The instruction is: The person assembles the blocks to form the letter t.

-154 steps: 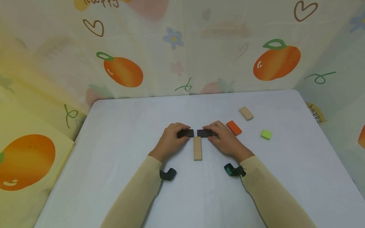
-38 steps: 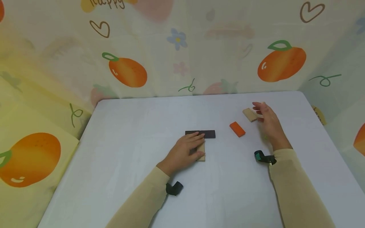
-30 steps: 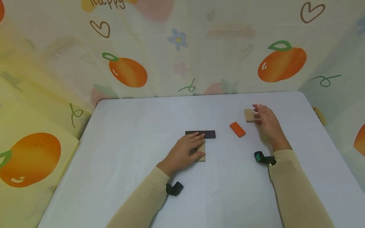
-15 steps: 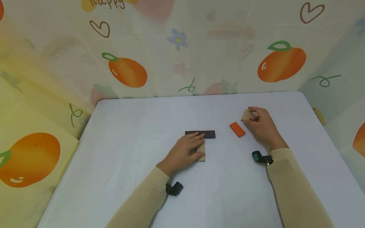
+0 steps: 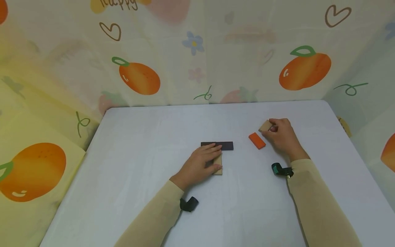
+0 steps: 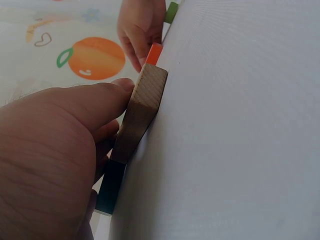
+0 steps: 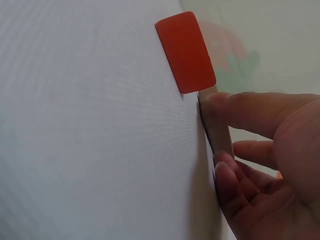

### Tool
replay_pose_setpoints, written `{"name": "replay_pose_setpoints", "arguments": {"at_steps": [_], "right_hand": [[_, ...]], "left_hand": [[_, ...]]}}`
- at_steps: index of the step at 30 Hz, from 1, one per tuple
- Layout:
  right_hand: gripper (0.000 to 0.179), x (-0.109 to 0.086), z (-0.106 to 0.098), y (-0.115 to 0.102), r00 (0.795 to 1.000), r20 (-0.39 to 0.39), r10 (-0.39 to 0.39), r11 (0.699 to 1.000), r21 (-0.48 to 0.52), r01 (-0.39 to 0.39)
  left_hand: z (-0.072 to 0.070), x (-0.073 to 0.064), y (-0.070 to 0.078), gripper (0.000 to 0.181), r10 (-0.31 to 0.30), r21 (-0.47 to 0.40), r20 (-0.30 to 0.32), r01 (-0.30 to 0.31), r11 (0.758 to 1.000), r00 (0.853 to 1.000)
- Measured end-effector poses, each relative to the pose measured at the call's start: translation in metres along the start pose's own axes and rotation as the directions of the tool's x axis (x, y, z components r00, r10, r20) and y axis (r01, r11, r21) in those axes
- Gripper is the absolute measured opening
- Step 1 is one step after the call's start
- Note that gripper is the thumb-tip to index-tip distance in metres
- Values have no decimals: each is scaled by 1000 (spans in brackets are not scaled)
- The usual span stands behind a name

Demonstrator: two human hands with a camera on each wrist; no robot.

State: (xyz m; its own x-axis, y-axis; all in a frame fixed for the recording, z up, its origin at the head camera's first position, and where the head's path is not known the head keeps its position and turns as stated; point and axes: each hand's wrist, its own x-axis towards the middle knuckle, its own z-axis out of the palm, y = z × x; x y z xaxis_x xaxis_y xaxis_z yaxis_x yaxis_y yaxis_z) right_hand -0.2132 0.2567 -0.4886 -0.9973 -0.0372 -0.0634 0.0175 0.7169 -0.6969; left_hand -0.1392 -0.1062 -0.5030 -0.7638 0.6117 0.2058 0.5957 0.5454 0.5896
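Note:
Near the front middle of the table, my left hand (image 5: pixel 197 166) rests with outstretched fingers over a plain wooden block (image 5: pixel 218 166) and two dark blocks (image 5: pixel 226 145). The dark blocks lie end to end in a row across the wooden block's far end, forming a T. In the left wrist view, my thumb lies along the plain block (image 6: pixel 142 100), beyond which shows a dark block (image 6: pixel 111 187). Farther back on the right, my right hand (image 5: pixel 284 139) pinches a second plain wooden block (image 5: pixel 265 126) between thumb and fingers; the hand covers its right end.
An orange block (image 5: pixel 257 140) lies flat between the hands, close to the pinched block. A green block (image 6: pixel 171 12) shows beyond the right hand in the left wrist view; the right arm hides it from the head. A printed curtain (image 5: pixel 216 68) stands behind the table (image 5: pixel 139 137).
Both hands earlier held the dark blocks apart; these now meet. My left hand moved onto the T. My right hand went to the far wooden block, turned it, gripped it and shifted it slightly nearer.

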Motion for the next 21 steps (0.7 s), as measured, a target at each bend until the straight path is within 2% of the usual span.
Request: {"name": "replay_pose_setpoints", "arguments": {"at_steps": [9,21], "right_hand": [[72,-3,-2,-7,1000,1,-15,1000,-14,15],[72,-6,2,-24,999,16,-28,998,56,27]], "left_hand": [[-1,0,0,57,-13,4,6,13,1000,1000],[1,1,-1,57,-20,-4,12,20,1000,1000]]}}
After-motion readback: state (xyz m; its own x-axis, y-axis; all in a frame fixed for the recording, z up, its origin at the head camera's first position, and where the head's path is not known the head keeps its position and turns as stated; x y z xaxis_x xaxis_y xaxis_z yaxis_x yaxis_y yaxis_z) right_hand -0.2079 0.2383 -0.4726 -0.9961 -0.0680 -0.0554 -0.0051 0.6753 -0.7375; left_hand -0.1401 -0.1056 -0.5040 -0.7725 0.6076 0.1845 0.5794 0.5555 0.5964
